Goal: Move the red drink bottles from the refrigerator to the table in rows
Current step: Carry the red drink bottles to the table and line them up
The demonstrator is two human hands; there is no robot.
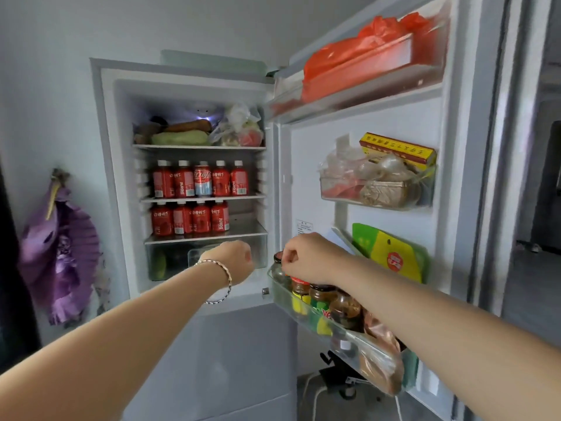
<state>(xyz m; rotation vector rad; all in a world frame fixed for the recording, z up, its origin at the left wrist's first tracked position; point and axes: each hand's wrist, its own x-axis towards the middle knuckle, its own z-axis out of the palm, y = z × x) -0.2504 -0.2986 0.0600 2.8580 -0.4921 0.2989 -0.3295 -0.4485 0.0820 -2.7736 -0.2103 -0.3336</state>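
Note:
The refrigerator (106, 165) stands open. Its middle shelf holds several red drink bottles (221, 182) with white caps and one red can (202, 180) among them. The shelf below carries several more red bottles (182, 220) in a row. Both my arms reach toward the fridge. My left hand (235, 261), a bracelet on its wrist, hovers in front of the crisper drawer with fingers curled and holding nothing. My right hand (306, 256) is curled too, just above the jars in the lower door shelf, holding nothing I can see.
The open door (449, 208) on the right has shelves with a red bag (358, 56), a yellow box (397, 151), packets and jars (321, 296). Vegetables fill the top shelf (182, 136). A purple fan (60, 253) hangs on the left wall.

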